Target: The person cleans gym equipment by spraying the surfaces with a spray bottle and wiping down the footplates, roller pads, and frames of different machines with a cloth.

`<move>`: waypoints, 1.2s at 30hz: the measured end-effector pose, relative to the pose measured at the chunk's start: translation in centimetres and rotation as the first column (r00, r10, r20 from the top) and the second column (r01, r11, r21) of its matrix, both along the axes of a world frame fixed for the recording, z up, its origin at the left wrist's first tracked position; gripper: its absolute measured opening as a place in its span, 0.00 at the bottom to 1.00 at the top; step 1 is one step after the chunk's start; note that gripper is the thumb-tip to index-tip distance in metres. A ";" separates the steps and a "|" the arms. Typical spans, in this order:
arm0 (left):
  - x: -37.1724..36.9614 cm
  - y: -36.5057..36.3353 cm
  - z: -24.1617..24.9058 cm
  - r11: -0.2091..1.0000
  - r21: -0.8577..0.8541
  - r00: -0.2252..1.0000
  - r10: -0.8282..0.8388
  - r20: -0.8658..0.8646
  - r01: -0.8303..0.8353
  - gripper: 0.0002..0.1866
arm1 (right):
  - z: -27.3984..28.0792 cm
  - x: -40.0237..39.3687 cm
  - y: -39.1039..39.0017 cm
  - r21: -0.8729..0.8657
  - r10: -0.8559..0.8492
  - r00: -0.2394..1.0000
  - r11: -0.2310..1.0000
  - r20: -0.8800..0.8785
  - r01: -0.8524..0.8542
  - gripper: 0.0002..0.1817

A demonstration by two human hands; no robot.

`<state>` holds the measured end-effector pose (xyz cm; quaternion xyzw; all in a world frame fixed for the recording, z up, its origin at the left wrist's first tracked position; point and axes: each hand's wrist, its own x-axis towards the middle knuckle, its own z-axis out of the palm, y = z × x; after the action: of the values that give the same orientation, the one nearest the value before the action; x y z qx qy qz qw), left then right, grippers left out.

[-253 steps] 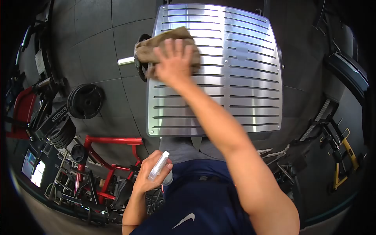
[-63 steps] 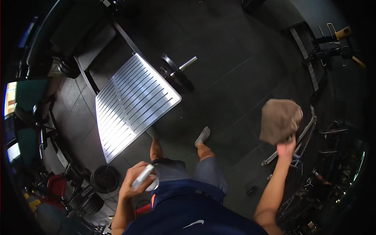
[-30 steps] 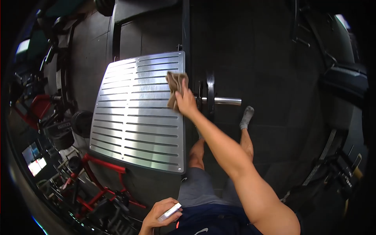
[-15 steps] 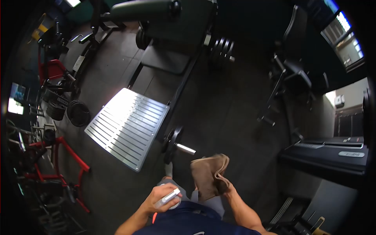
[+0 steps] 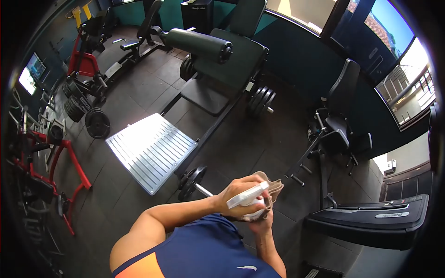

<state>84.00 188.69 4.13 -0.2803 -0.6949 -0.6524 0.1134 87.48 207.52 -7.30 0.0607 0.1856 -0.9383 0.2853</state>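
Observation:
My left hand (image 5: 233, 191) is wrapped round a white spray bottle (image 5: 248, 194), its pale head tilted up to the right. Directly behind it is a brown cloth (image 5: 275, 187), partly covered by the bottle and the left hand. Below them, my right hand (image 5: 262, 224) grips the cloth from underneath; most of its fingers are hidden. Both hands are close together in front of my chest. Beyond them, a loaded weight plate (image 5: 198, 176) sits on a metal peg of the leg machine.
A ridged metal footplate (image 5: 153, 150) lies ahead, joined to a black padded machine (image 5: 227, 51). To the right are a treadmill (image 5: 371, 217) and a seated bench (image 5: 340, 129). Red-framed equipment (image 5: 74, 162) stands at the left. Windows (image 5: 394, 28) line the upper right.
My left hand has swung right and up with the bottle, meeting the cloth in my right hand. The view has tilted up, showing more of the wall and windows.

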 end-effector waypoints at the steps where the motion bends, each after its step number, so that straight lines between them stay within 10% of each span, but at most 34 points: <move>1: -1.2 0.4 0.1 1.000 0.001 0.997 0.028 -0.070 -0.028 0.09 | 0.3 -0.5 0.1 0.119 -0.024 1.000 0.993 -0.017 0.026 0.32; 5: -5.2 -0.3 -0.4 0.995 0.047 0.995 0.085 0.045 -0.087 0.05 | -1.6 -4.4 1.4 0.454 -0.117 0.992 0.888 0.053 0.080 0.32; 10: -14.2 -9.0 -2.1 0.850 0.132 0.811 0.424 0.402 -0.510 0.06 | -1.4 -12.3 3.5 0.418 -0.270 0.962 0.878 0.028 0.234 0.29; 20: -34.5 -26.2 -3.3 0.525 -0.217 0.523 0.849 0.068 -0.823 0.05 | 0.3 -39.9 -1.4 0.445 -0.205 0.966 0.859 -0.156 0.254 0.27; 23: -37.5 -27.9 -3.7 0.506 -0.301 0.511 0.857 0.070 -0.808 0.04 | -0.3 -48.1 -3.8 0.703 -0.124 0.886 0.563 -0.448 0.434 0.25; 25: -38.4 -28.3 -3.8 0.514 -0.296 0.489 0.858 0.158 -0.805 0.03 | 4.4 -53.1 -9.7 0.478 -0.233 0.924 0.802 -0.303 0.358 0.22; 30: -40.1 -28.1 -3.4 0.486 -0.286 0.413 0.867 0.280 -0.826 0.04 | 5.2 -65.8 -21.7 0.559 0.234 0.694 0.779 -0.681 0.286 0.14; 34: -41.9 -27.1 -4.2 0.353 -0.375 0.276 0.930 0.244 -0.857 0.04 | 3.6 -73.6 -33.9 0.879 0.863 0.291 0.461 -0.412 -0.124 0.21; 36: -43.7 -26.6 -3.8 0.248 -0.409 0.170 0.961 0.219 -0.878 0.04 | 0.0 -74.4 -38.8 0.836 0.862 0.173 0.506 -0.477 -0.215 0.26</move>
<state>40.35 162.05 0.37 0.3406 -0.7836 -0.4224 0.3025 13.12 168.69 -7.29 -0.4225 0.5948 -0.5184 0.4461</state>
